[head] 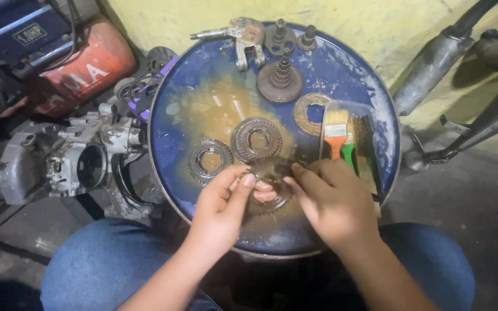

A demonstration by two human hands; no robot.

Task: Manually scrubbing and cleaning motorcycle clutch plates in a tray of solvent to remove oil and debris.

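Observation:
A blue drum top (203, 80), wet and stained brown, carries several rusty gears. My left hand (223, 207) and my right hand (332, 198) meet over a dark gear (272, 198) near the front edge, fingers gripping its rim from both sides. Two ring gears lie just beyond my left hand, one (210, 160) to the left and one (256, 139) further in. Another ring gear (311, 113) sits toward the right, and a stepped cluster gear (280, 80) stands upright at the back.
A paintbrush (337, 133) with an orange ferrule and a green handle lies in a clear tray at the right of the drum. A shaft with a fork (238, 35) rests at the back rim. An engine casing (67, 158) sits left, exhaust pipes (439, 63) right.

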